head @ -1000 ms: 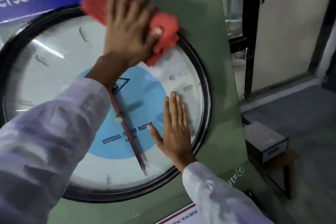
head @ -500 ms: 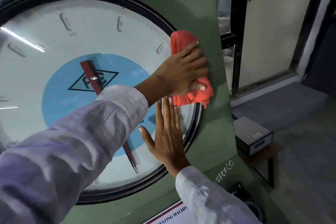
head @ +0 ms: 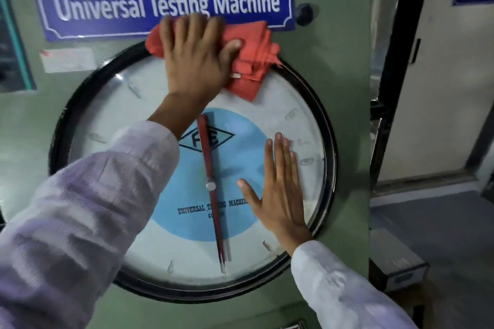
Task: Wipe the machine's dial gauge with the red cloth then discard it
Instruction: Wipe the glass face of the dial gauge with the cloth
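The large round dial gauge (head: 139, 195) fills the green machine front, with a black rim, white face, blue centre disc and a red pointer hanging straight down. My left hand (head: 195, 59) presses the crumpled red cloth (head: 254, 61) against the gauge's top rim, just under the blue sign. The cloth sticks out to the right of my fingers and a little to their left. My right hand (head: 280, 192) lies flat on the glass at the lower right, fingers together and pointing up, holding nothing.
A blue "Universal Testing Machine" sign (head: 107, 8) sits above the gauge, with a dark knob (head: 304, 14) to its right. Right of the machine stand a black door frame (head: 401, 61) and a grey box (head: 398, 262) on a low stand.
My left hand has swept the cloth from the gauge's right edge up to its top rim. The right hand stays flat on the glass. My head has tilted upward.
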A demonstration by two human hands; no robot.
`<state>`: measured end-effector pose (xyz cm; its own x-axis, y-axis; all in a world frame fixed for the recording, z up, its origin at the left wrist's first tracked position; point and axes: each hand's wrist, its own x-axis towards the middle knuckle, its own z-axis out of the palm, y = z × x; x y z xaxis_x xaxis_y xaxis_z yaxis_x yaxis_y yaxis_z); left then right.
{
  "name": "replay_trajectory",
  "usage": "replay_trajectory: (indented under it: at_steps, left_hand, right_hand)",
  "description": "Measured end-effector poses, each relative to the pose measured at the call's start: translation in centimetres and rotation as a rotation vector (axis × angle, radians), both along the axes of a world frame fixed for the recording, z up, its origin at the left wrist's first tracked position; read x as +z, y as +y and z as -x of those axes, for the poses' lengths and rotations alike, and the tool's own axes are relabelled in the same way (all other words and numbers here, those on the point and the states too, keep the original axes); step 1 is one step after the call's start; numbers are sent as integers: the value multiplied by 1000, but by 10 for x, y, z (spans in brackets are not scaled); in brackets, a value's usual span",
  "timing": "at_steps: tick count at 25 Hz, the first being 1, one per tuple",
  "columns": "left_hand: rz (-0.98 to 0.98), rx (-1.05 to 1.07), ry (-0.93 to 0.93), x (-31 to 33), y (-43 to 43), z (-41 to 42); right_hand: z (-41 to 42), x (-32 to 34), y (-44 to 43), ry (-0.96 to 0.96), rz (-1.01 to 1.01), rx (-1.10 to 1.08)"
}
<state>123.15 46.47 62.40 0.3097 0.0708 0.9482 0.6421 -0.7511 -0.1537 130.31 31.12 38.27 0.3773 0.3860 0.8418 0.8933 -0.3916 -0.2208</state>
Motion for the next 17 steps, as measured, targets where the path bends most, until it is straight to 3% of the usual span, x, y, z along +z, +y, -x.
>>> replay_trajectory:
  at_steps: [7, 10, 13, 17]
  left_hand:
    - [381, 180, -461, -47, 58, 106]
    - [501, 220, -579, -82, 63, 131]
    - [556, 108, -549, -104, 64, 151]
    - [580, 22, -300, -108, 60, 174]
  right_hand:
    - [0, 18, 8, -45, 47, -31]
    - [3, 19, 9, -28, 32, -23]
    - [11, 20, 10, -3, 19, -38]
    - [22, 26, 11, 57, 34, -42]
